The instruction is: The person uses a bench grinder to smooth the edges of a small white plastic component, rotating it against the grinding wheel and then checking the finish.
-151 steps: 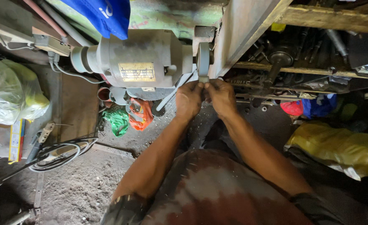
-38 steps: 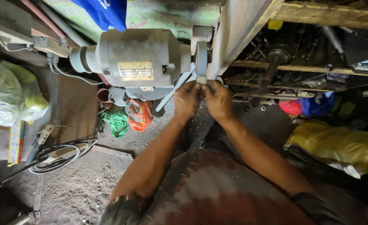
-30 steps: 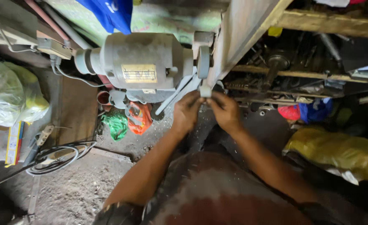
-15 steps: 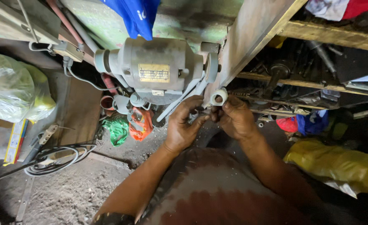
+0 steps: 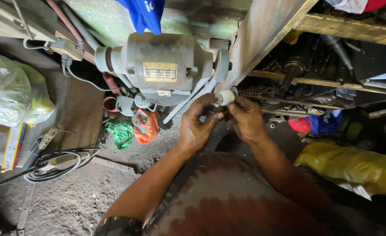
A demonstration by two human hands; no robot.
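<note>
Hands meet just below the grinder (image 5: 158, 70). My left hand (image 5: 197, 126) and my right hand (image 5: 247, 120) both pinch a small white cylinder (image 5: 225, 97), fingertips closed on it from either side, so each grip is pressed onto that piece. The cylinder sits just under the grinding wheel (image 5: 222, 64) at the right end of the grey motor, close to it but not touching, beside the slanted wooden board (image 5: 263, 39). A thin metal rod (image 5: 188, 102) slants down from the motor toward my left thumb. On the floor lie a green rag (image 5: 120, 133) and an orange bag (image 5: 145, 126), with a coiled black cable (image 5: 57, 161) farther left. A yellow bag (image 5: 354, 168) lies at my right, under the cluttered shelf (image 5: 346, 35).
</note>
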